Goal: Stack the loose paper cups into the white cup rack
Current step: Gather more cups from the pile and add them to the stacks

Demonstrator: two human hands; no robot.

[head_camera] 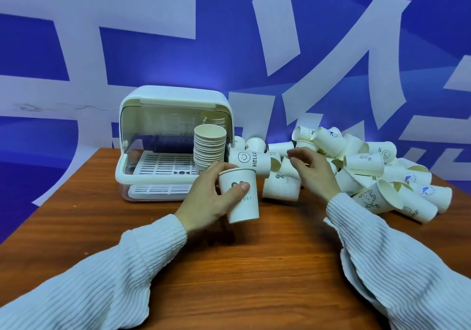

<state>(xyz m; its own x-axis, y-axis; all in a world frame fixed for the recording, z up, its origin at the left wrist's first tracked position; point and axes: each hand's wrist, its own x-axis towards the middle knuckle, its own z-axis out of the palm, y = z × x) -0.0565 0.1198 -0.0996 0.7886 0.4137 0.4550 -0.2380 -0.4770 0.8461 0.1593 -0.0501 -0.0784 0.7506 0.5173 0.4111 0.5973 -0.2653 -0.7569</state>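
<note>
Held cup (pixel 239 197) is upright, mouth up, just above the table in front of the rack's right corner; left hand (pixel 209 199) grips it, thumb across the printed wall, fingers curled behind; right hand (pixel 312 169) hovers over the near edge of the loose cup pile (pixel 356 166), fingers half-curled, holding nothing that I can see. Handling guess: thin paper, very light, wall dents if squeezed, rolled rim is the stiff part; take it mid-wall with light pressure or by the rim, drop straight into the nest. Nested stack (pixel 209 146) stands on the slotted tray at the right of the white cup rack (pixel 173 115), lid up; a second stack shows dimly behind it. Pile is tumbled, mostly on sides, right of the rack; lots left. Wood-grain table (pixel 127 227); blue wall with big white graphics (pixel 331 49) behind.
</note>
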